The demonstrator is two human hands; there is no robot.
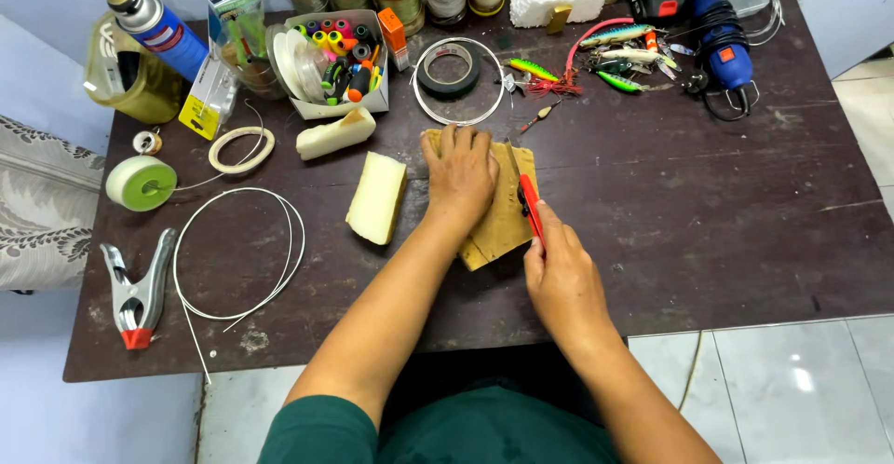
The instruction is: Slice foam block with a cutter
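My left hand (pixel 459 177) lies flat, palm down, on a tan slab of wood or cardboard (pixel 499 229) in the middle of the dark table (pixel 708 222). My right hand (pixel 557 273) grips a red-handled utility knife (pixel 530 203), its tip against the slab's right side. A pale yellow foam block (pixel 377 197) lies just left of the slab, and a second, smaller foam piece (pixel 335 134) sits behind it.
A wire loop (pixel 240 254) and a metal spring clamp (pixel 138 292) lie at the left. Green thread spool (pixel 140 183), gas torch can (pixel 160 28), box of coloured spools (pixel 340 61), tape roll (pixel 448 71), fishing lures (pixel 622 54) and a blue power tool (pixel 719 40) crowd the back.
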